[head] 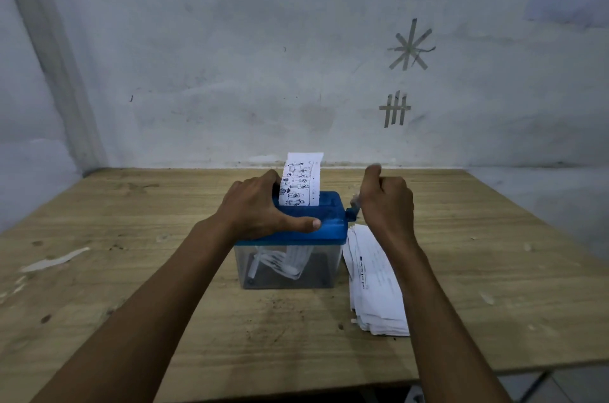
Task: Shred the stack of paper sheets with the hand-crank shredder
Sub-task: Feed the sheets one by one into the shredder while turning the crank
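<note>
Hand-crank shredder (329, 224), sitting mid-table (131, 287), well in from every edge. Left hand (260, 205) is clamping the blue lid, thumb along its near side and fingers over the far side, likely steadying it against the cranking. Right hand (387, 201), fingers curled, is gripping the crank (352, 210). Printed sheet (301, 180) is standing in the slot. Clear bin (316, 271) is holding cut strips (290, 261). Stack of paper sheets (375, 284) is waiting just beside the bin's right wall.

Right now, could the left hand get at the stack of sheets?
Probably not easily: the left hand grips the shredder lid, and the stack lies on the shredder's far side, under the right forearm.
</note>
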Demonstrator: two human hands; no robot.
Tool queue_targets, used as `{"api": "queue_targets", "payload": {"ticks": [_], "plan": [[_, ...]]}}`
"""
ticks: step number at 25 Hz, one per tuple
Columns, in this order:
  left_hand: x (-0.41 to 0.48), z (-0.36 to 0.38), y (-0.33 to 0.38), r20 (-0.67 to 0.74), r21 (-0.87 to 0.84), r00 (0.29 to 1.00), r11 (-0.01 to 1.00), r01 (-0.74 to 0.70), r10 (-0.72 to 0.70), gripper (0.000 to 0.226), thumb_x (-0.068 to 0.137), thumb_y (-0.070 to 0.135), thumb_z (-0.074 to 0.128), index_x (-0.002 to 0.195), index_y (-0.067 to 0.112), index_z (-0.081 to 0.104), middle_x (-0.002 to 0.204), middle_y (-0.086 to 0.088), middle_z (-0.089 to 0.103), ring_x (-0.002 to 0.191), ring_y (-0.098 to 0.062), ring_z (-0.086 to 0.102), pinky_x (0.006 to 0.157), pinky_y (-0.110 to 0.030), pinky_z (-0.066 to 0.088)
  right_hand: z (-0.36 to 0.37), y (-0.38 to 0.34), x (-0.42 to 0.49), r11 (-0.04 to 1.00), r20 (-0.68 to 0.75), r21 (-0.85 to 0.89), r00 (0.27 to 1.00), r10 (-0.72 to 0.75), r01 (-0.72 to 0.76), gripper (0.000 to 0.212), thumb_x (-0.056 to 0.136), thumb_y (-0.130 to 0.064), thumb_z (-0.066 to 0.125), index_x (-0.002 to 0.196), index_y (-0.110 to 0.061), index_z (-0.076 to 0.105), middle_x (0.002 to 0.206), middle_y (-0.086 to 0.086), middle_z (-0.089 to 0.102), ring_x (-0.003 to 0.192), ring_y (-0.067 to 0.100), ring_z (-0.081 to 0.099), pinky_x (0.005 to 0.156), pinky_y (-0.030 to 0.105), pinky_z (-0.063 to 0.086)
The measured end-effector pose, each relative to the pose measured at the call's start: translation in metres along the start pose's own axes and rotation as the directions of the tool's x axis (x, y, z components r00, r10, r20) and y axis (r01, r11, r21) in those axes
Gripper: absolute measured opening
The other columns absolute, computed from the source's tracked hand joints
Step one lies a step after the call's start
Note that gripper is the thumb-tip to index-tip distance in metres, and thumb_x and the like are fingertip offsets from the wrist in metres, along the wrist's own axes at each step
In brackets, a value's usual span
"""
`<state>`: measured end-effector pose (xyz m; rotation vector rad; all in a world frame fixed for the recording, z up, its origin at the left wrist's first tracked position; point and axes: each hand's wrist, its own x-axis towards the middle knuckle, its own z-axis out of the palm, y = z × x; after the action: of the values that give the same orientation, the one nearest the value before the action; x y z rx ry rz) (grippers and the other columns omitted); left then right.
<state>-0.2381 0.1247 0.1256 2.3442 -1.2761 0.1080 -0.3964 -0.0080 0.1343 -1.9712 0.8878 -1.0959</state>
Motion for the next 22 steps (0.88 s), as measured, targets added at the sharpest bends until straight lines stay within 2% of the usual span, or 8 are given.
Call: {"api": "queue_targets", "payload": {"ticks": [2,5,8,11,14,15,18,22], "plan": [[0.001,0.000,-0.001,0.002,-0.031,1.000,0.999,-0.011,0.011,0.097,0.038,0.100,0.052,0.105,0.030,0.046,0.104,0.013,0.058,0.090,-0.015,0.058,0.077,-0.034,0.046,0.012,-0.005,0.027,0.999,0.025,-0.033,0.999,0.036,-0.035,0.061,0.107,-0.032,0.030,0.058,-0.007,0.057,0.053,-0.002,0.059,0.044,0.003,0.053,0.052,0.024,0.035],[0.002,0.000,-0.002,0.004,-0.066,1.000,0.998,-0.022,0.022,0.092,0.045,0.096,0.061,0.107,0.031,0.045,0.112,0.009,0.062,0.093,-0.015,0.059,0.075,-0.030,0.047,0.033,0.003,0.063,0.986,0.148,0.006,0.975,0.165,-0.168,0.050,0.104,-0.032,0.029,0.073,-0.006,0.058,0.070,0.009,0.061,0.064,0.021,0.057,0.061,0.029,0.039],[0.004,0.001,-0.003,-0.013,-0.077,0.999,0.996,-0.041,0.040,0.091,0.051,0.092,0.066,0.114,0.029,0.048,0.117,0.009,0.063,0.095,-0.014,0.059,0.075,-0.030,0.045,0.047,0.015,0.078,0.944,0.262,0.026,0.914,0.312,-0.329,0.034,0.099,-0.023,0.032,0.075,-0.008,0.052,0.068,0.010,0.053,0.057,0.021,0.047,0.056,0.027,0.035],[0.003,0.004,-0.005,-0.033,-0.074,0.999,0.997,-0.037,0.035,0.104,0.048,0.097,0.062,0.126,0.029,0.050,0.125,0.010,0.065,0.099,-0.014,0.060,0.083,-0.033,0.051,0.051,0.023,0.070,0.877,0.384,0.006,0.811,0.441,-0.480,0.022,0.092,-0.008,0.035,0.073,-0.009,0.045,0.065,0.009,0.046,0.057,0.020,0.044,0.058,0.028,0.040],[0.000,0.005,-0.004,-0.027,-0.062,1.000,0.998,-0.011,0.009,0.112,0.048,0.100,0.057,0.135,0.030,0.046,0.132,0.011,0.063,0.103,-0.014,0.061,0.083,-0.033,0.050,0.051,0.047,0.045,0.773,0.534,-0.044,0.639,0.554,-0.633,0.022,0.099,-0.017,0.043,0.078,-0.013,0.049,0.063,0.003,0.048,0.051,0.012,0.040,0.047,0.022,0.035],[-0.001,0.005,-0.004,-0.038,-0.047,0.999,0.999,-0.004,0.002,0.113,0.050,0.099,0.056,0.138,0.030,0.045,0.134,0.011,0.062,0.106,-0.016,0.063,0.084,-0.033,0.050,0.051,0.054,0.035,0.748,0.555,-0.020,0.615,0.561,-0.664,0.027,0.100,-0.021,0.042,0.074,-0.015,0.049,0.057,0.001,0.046,0.046,0.010,0.037,0.045,0.022,0.031],[-0.002,0.006,0.001,-0.064,0.002,0.998,1.000,0.016,-0.016,0.119,0.046,0.105,0.047,0.138,0.030,0.048,0.134,0.012,0.063,0.109,-0.017,0.064,0.089,-0.036,0.051,0.042,0.060,0.009,0.767,0.473,0.073,0.699,0.536,-0.637,0.036,0.102,-0.018,0.035,0.069,-0.014,0.049,0.047,0.000,0.041,0.034,0.009,0.032,0.043,0.022,0.024],[0.002,0.006,0.001,-0.054,0.049,0.998,0.998,0.029,-0.026,0.123,0.042,0.108,0.034,0.136,0.031,0.051,0.133,0.009,0.064,0.107,-0.019,0.064,0.093,-0.040,0.051,0.017,0.064,-0.025,0.932,0.418,0.025,0.851,0.318,-0.361,0.038,0.105,-0.022,0.032,0.075,-0.012,0.054,0.057,0.003,0.049,0.045,0.011,0.041,0.048,0.026,0.031]]}}
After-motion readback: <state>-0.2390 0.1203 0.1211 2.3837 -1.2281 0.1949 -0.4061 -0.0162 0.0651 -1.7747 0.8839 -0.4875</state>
